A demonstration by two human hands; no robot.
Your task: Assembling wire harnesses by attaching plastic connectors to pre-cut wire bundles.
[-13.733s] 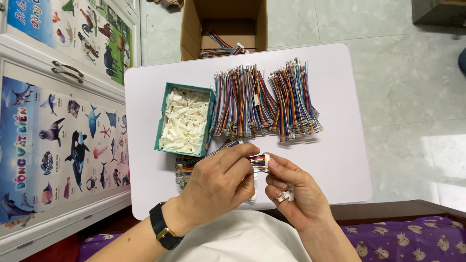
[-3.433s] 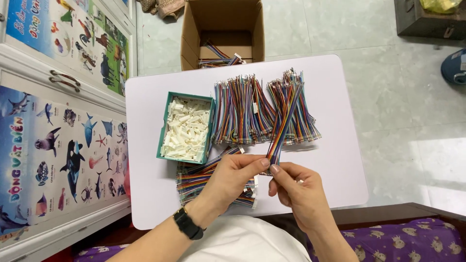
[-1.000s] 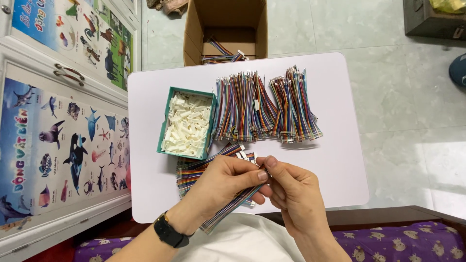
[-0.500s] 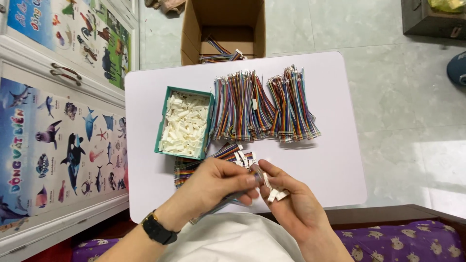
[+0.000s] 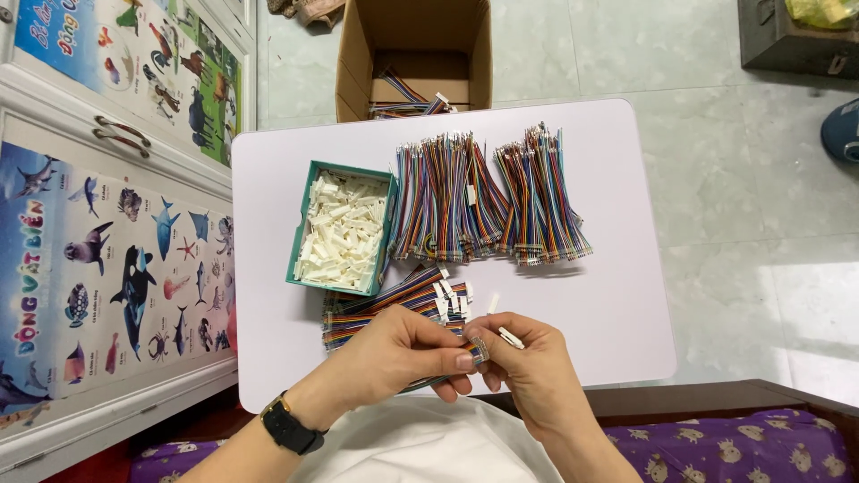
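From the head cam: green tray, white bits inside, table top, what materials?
Green tray: likely thin cardboard, matte, folded walls. White bits: probably moulded plastic, small, uniform, slightly glossy. Table top: smooth white, plastic or laminate; cannot tell which.

Both forearms are bare from wrist to the lower edge of the view, with no sleeves showing on either. The left hand (image 5: 403, 353) has a black wristwatch (image 5: 288, 425) strapped at the wrist, with a wide dark band and a dark, squarish case; the right hand (image 5: 537, 371) wears nothing at the wrist, and no rings can be made out on either hand. Below the forearms lies a white garment (image 5: 429, 447) across the person's lap or torso, plain and softly creased, without visible print or buttons.
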